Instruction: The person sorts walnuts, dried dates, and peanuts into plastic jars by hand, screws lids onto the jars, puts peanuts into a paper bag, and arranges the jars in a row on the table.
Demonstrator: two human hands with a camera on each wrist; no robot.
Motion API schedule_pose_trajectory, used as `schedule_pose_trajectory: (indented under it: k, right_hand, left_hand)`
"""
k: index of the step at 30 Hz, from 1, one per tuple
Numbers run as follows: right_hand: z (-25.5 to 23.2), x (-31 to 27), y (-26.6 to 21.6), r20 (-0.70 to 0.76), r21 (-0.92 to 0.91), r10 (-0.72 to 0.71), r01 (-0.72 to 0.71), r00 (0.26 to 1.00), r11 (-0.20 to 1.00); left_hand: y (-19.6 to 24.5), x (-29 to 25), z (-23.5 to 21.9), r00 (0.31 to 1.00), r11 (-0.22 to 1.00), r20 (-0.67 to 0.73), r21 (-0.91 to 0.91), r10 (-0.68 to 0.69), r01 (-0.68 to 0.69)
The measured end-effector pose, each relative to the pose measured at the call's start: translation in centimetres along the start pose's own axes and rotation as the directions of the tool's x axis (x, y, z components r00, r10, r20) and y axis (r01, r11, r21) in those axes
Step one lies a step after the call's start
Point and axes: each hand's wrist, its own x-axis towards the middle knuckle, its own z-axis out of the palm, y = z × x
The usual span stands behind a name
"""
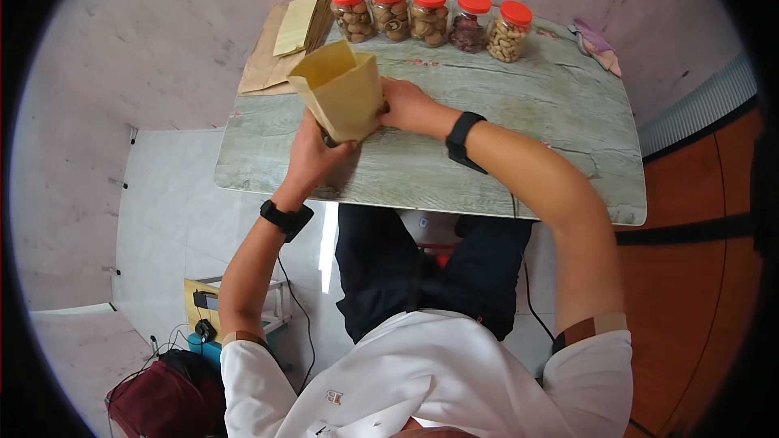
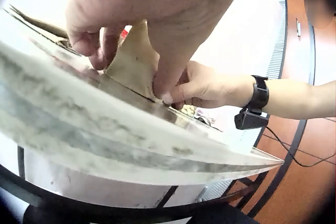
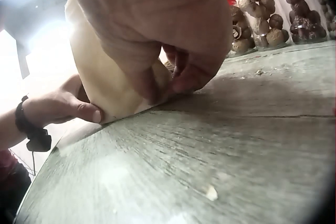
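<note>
A tan paper bag (image 1: 347,105) stands at the table's left-centre, its open mouth facing up and tilted slightly. My left hand (image 1: 315,156) grips its lower left side, thumb along the front near the base. On the other side my right hand (image 1: 408,105) pinches the bag's lower right edge. Seen from the right wrist, the bag (image 3: 102,77) has its bottom edge right at the tabletop, and the right fingers are curled at its base corner. In the left wrist view, the left hand (image 2: 152,3) reaches over the bag (image 2: 134,66). The bag's inside bottom is hidden.
Behind the bag, several red-lidded jars (image 1: 428,20) of nuts and dried fruit line the table's back edge. Flat paper bags (image 1: 264,61) lie stacked at the back left. A pink cloth (image 1: 599,49) lies at the right edge. Small crumbs (image 3: 211,192) dot the wood-grain table (image 1: 519,138).
</note>
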Motion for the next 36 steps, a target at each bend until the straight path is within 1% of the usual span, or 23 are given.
schedule_pose_trajectory:
  k: [1, 3, 4, 5, 7, 8, 9, 10, 11, 12, 14, 15, 16, 17, 18, 20, 21, 23, 25, 29, 31, 34, 36]
  right_hand:
    - [0.4, 0.8, 0.2, -0.001, -0.002, 0.004, -0.004, 1.0, 1.0]
    - [0.9, 2.4, 0.5, -0.034, 0.06, 0.117, -0.114, 0.993, 0.992]
    - [0.9, 2.9, 0.6, -0.072, 0.097, 0.12, -0.112, 0.99, 0.989]
    - [0.5, 3.2, 0.7, -0.076, 0.093, 0.125, -0.118, 0.989, 0.989]
    - [-0.3, 3.3, 1.0, -0.194, 0.102, 0.088, -0.069, 0.977, 0.992]
    - [-2.6, 2.3, 0.5, -0.232, -0.009, -0.006, 0.004, 0.973, 1.0]
    - [-5.0, 1.5, 0.7, -0.291, -0.144, -0.096, 0.056, 0.952, 0.988]
    - [-7.5, 0.7, 1.1, -0.335, -0.277, -0.19, 0.096, 0.923, 0.956]
    - [-10.6, -0.2, 0.9, -0.378, -0.325, -0.173, 0.044, 0.909, 0.945]
    - [-13.4, -1.4, 1.3, -0.424, -0.367, -0.156, -0.012, 0.892, 0.93]
    - [-18.0, -2.8, 5.1, -0.531, -0.513, -0.18, -0.146, 0.828, 0.846]
    - [-19.5, -3.6, 6.5, -0.53, -0.514, -0.18, -0.145, 0.829, 0.845]
    - [-20.7, -4.3, 7.7, -0.564, -0.528, -0.065, -0.299, 0.823, 0.795]
    - [-21.6, -4.6, 8.8, -0.603, -0.533, 0.045, -0.444, 0.796, 0.72]
    - [-22.1, -4.6, 9.8, -0.608, -0.535, 0.037, -0.444, 0.793, 0.718]
    - [-22.7, -5.0, 12.0, -0.546, -0.439, 0.254, -0.53, 0.799, 0.725]
    - [-22.8, -5.0, 12.5, -0.554, -0.438, 0.247, -0.531, 0.795, 0.725]
    - [-21.8, -4.7, 12.7, -0.486, -0.162, 0.325, -0.449, 0.811, 0.879]
    - [-21.3, -4.2, 12.9, -0.525, -0.146, 0.31, -0.443, 0.793, 0.885]
    - [-21.0, -4.9, 12.9, -0.553, -0.091, 0.353, -0.475, 0.755, 0.875]
    - [-21.2, -5.7, 12.6, -0.538, -0.083, 0.351, -0.462, 0.767, 0.883]
    - [-21.5, -8.6, 12.0, -0.521, -0.067, 0.333, -0.427, 0.786, 0.902]
    - [-21.9, -10.5, 10.8, -0.503, -0.063, 0.357, -0.445, 0.787, 0.893]
  left_hand:
    - [-0.5, 0.6, 0.0, 1.0, 1.0, 0.003, -0.003, 0.002, -0.002]
    - [-2.2, 1.8, 0.6, 0.994, 0.997, -0.083, 0.006, -0.074, 0.075]
    - [-3.2, 2.5, 0.9, 0.988, 0.99, -0.096, 0.058, -0.122, 0.128]
    - [-3.1, 2.7, 0.6, 0.989, 0.991, -0.092, 0.054, -0.118, 0.123]
    - [-2.9, 2.4, 0.3, 0.985, 0.992, -0.137, 0.059, -0.103, 0.112]
    - [-1.2, 1.6, -0.7, 0.969, 0.972, -0.107, 0.048, -0.223, 0.229]
    - [-1.4, 0.7, -1.4, 0.969, 0.973, -0.108, 0.038, -0.223, 0.228]
    - [-2.3, -0.4, -2.6, 0.986, 0.975, -0.073, 0.149, -0.153, 0.162]
    - [-2.5, -1.3, -3.2, 0.996, 0.962, -0.026, 0.258, -0.085, 0.089]
    - [-0.6, -1.9, -4.1, 0.996, 0.963, -0.019, 0.255, -0.083, 0.085]
    - [5.3, -2.2, -6.9, 0.956, 0.961, 0.292, 0.272, -0.029, -0.054]
    - [7.8, -1.9, -7.3, 0.956, 0.961, 0.292, 0.271, -0.029, -0.053]
    - [10.4, -1.2, -7.2, 0.946, 0.959, 0.312, 0.231, 0.087, -0.165]
    - [12.4, -0.4, -6.4, 0.922, 0.942, 0.328, 0.191, 0.205, -0.277]
    - [13.5, 0.9, -5.0, 0.922, 0.939, 0.323, 0.193, 0.213, -0.285]
    - [15.2, 4.5, -1.4, 0.903, 0.919, 0.221, 0.058, 0.368, -0.389]
    - [15.9, 6.5, 0.6, 0.887, 0.896, 0.195, 0.065, 0.419, -0.438]
    - [16.7, 10.9, 4.3, 0.864, 0.867, 0.173, 0.081, 0.474, -0.492]
    - [17.2, 15.6, 7.3, 0.796, 0.754, 0.075, 0.278, 0.6, -0.595]
    - [17.4, 21.8, 11.5, 0.837, 0.745, 0.148, 0.394, 0.526, -0.538]
    - [16.7, 23.5, 13.1, 0.858, 0.697, 0.224, 0.506, 0.463, -0.508]
    - [16.5, 24.5, 14.5, 0.858, 0.665, 0.313, 0.541, 0.408, -0.514]
    - [16.2, 24.9, 15.2, 0.852, 0.68, 0.279, 0.514, 0.444, -0.523]
